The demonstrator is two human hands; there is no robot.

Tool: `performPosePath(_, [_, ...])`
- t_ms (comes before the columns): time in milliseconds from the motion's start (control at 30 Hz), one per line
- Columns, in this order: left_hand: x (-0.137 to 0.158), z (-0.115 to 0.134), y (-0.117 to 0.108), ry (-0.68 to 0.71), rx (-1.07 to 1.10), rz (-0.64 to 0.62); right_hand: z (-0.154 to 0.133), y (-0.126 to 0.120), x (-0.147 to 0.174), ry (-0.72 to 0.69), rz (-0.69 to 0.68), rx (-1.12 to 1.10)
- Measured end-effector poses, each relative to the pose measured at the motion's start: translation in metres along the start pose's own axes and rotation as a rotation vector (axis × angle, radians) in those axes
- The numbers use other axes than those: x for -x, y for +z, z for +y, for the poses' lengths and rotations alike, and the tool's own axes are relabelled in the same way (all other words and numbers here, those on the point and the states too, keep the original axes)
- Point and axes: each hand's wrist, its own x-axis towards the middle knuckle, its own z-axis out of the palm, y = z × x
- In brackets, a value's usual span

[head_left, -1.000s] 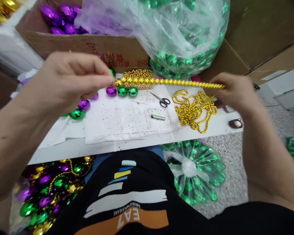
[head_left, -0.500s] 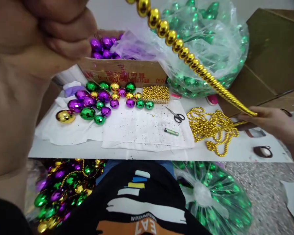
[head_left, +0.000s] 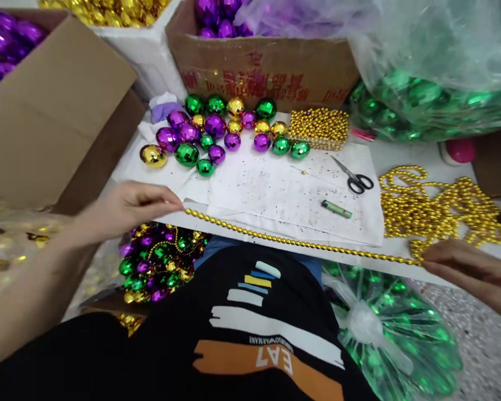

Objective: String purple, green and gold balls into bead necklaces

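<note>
While the gold bead strand [head_left: 292, 240] spans the space between the two grips, light tension presumably keeps it nearly straight and free of tangles. The left hand's [head_left: 136, 206] grip is pinched tight on one end; the right hand's [head_left: 471, 267] grip is pinched on the strand at the opposite end, just short of the loose bead pile [head_left: 434, 211] on the bench [head_left: 404, 153]. Scissors [head_left: 349, 175] and lighter [head_left: 337, 209] lie beyond the strand, nearer the right grip, likely for ready access. Faceted baubles [head_left: 215, 126] are grouped beyond the left grip, probably for sorting.

Compared with the preceding frame, the left hand, then raised close to the camera, is now low at the bench's near edge. The strand, then slanting upward, now runs along that edge.
</note>
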Motion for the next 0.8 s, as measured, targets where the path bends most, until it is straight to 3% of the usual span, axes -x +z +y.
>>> performPosePath(67, [-0.004,-0.025,0.032,-0.068,0.04,-0.171,0.002,0.027,0.003,0.06,-0.1,-0.031])
performPosePath(167, [-0.012,-0.066,0.062,-0.154,0.085,-0.183,0.007,0.058,0.01,0.157,-0.194,-0.043])
performPosePath(333, [-0.019,-0.116,0.079,-0.182,0.193,-0.125,0.022,0.087,0.016,0.182,-0.144,-0.014])
performPosePath(467, [-0.027,-0.127,0.084,-0.217,0.21,-0.101,0.025,0.097,0.007,0.14,-0.129,0.022])
performPosePath(667, [-0.026,-0.11,0.08,-0.217,0.09,-0.137,-0.015,0.099,0.009,0.046,-0.108,-0.008])
performPosePath(733, [-0.033,-0.126,0.079,-0.281,-0.032,-0.067,-0.013,0.101,0.005,0.099,-0.093,-0.019])
performPosePath(800, [-0.045,-0.151,0.081,-0.293,-0.105,-0.085,-0.001,0.102,0.003,0.141,-0.068,-0.032])
